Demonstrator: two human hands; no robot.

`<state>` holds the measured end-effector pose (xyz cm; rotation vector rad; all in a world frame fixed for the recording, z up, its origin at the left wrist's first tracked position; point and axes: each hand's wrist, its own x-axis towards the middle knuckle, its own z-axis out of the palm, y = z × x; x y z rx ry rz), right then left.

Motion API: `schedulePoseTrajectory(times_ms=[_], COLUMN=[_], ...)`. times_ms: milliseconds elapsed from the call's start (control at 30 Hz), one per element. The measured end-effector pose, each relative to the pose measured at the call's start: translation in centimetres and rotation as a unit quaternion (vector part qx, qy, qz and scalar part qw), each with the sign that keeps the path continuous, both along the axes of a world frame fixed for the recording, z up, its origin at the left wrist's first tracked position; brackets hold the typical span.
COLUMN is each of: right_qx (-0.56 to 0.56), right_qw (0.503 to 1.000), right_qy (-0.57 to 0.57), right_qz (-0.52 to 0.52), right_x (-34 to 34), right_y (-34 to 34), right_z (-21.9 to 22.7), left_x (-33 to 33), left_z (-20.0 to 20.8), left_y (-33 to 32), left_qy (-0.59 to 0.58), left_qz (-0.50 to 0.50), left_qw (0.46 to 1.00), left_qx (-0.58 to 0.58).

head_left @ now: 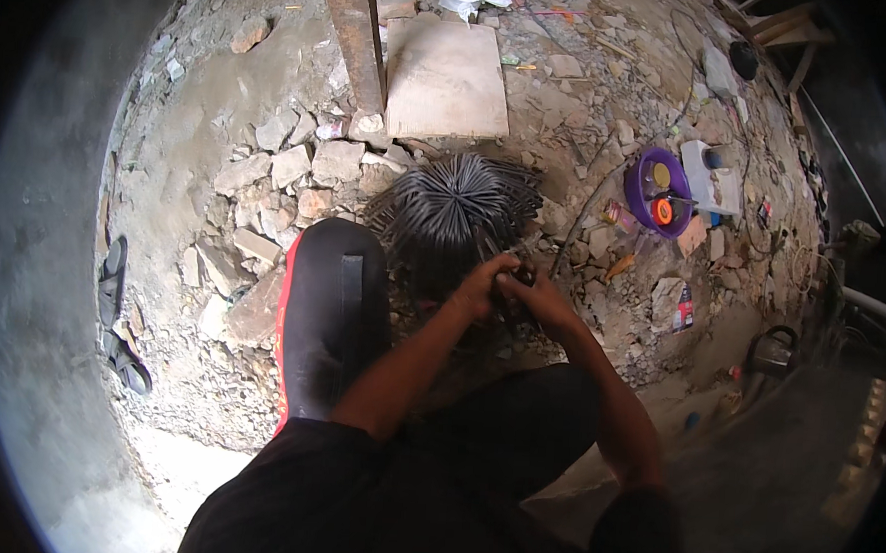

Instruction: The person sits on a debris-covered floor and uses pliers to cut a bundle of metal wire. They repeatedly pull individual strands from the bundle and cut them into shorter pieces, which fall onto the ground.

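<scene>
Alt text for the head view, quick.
The person's left hand and right hand meet, what they hold too shadowed to tell, near a radiating cluster of grey rods. Rubble surrounds it, with a pale board beyond and a purple basin to the right.

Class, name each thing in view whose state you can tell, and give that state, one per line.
Left hand: curled, exact grip unclear
Right hand: curled close beside it, exact grip unclear
Dark rods: bunched, splayed from the middle
Purple basin: open, holding several items
Pale board: lying flat
Sandals: unworn
Post: upright
</scene>
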<state>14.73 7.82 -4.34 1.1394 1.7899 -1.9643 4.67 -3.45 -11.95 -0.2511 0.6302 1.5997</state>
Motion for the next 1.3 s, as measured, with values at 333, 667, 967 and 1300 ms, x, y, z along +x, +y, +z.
schedulePoseTrajectory(times_ms=[333, 667, 967, 1300], right_qx=[-0.045, 0.271, 0.08, 0.485], right_qw=[0.984, 0.946, 0.982, 0.827], right_qy=[-0.054, -0.035, -0.007, -0.044], right_qz=[0.163, 0.172, 0.173, 0.282], right_x=[2.7, 3.4, 3.4, -1.6], right_y=[3.5, -0.9, 2.7, 6.3], right_z=[-1.2, -5.3, -3.8, 2.7], left_x=[-1.4, -11.2, -12.6, -18.7], left_z=[3.6, 9.5, 9.4, 10.5], left_y=[-2.4, 0.9, 5.0, 6.7], left_qy=[0.343, 0.901, 0.871, 0.883], left_qz=[-0.333, -0.295, -0.413, -0.309], left_qw=[0.841, 0.304, 0.261, 0.346], left_qx=[-0.254, -0.09, -0.055, -0.076])
